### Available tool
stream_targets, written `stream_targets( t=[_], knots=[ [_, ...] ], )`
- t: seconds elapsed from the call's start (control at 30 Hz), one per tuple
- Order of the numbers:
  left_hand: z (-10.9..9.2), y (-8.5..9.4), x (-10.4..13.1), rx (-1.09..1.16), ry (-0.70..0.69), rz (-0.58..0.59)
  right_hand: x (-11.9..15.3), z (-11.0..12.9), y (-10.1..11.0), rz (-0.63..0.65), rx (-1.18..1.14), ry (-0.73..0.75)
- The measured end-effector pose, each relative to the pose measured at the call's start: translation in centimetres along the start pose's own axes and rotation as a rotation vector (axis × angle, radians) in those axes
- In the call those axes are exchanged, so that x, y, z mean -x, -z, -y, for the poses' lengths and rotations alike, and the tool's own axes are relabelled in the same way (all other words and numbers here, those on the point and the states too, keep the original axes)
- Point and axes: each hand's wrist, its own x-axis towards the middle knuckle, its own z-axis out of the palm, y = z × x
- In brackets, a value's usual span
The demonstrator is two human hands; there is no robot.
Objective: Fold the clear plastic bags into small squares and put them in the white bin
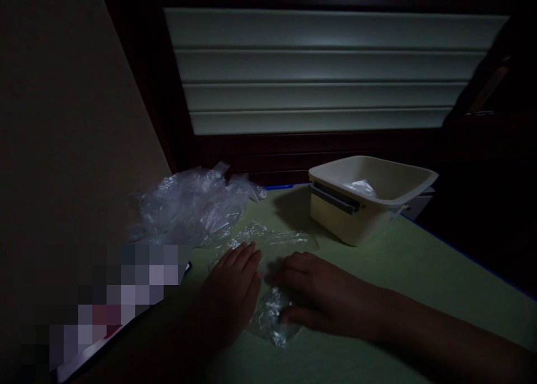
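Observation:
A clear plastic bag lies crinkled on the green tabletop, stretching from between my hands toward the back. My left hand rests flat on its left part, fingers extended. On the right side, my right hand touches the plastic with its fingers curved and the thumb apart from them; the fingertips are dim. Behind my left hand sits a heap of clear plastic bags. A cream bin with a grey handle stands upright at the back right, with some clear plastic inside.
A dark wooden frame with pale slats rises behind the table. A wall is at the left. A blurred-out flat object lies at the lower left. The table's blue edge runs along the right.

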Motion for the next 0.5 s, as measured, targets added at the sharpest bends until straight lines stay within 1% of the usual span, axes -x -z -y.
stream_targets(
  t=[0.1,0.2,0.27,0.3,0.33,0.37,0.43,0.5],
  knots=[
    [0.0,-0.1,0.0,-0.017,0.03,0.018,0.1,0.3,0.0,0.01,-0.116,0.028],
    [0.0,0.0,0.0,-0.033,0.039,0.023,0.5,0.6,0.5,0.022,-0.355,0.049],
    [0.0,0.1,-0.1,-0.042,0.028,0.027,0.8,0.6,1.1,0.068,-0.533,0.027],
    [0.0,0.1,-0.1,-0.045,0.021,0.027,0.9,0.5,1.4,0.126,-0.623,0.021],
    [0.0,0.1,-0.1,-0.046,0.017,0.023,1.0,0.3,1.7,0.216,-0.706,0.022],
    [0.0,0.1,-0.2,-0.045,0.017,0.015,1.1,0.1,1.9,0.332,-0.772,0.031],
    [0.0,0.2,-0.2,-0.041,0.013,0.009,1.4,-0.3,2.4,0.584,-0.835,0.076],
    [0.0,0.2,-0.1,-0.038,0.031,0.013,1.5,-0.7,2.8,0.779,-0.845,0.123]
  ],
)
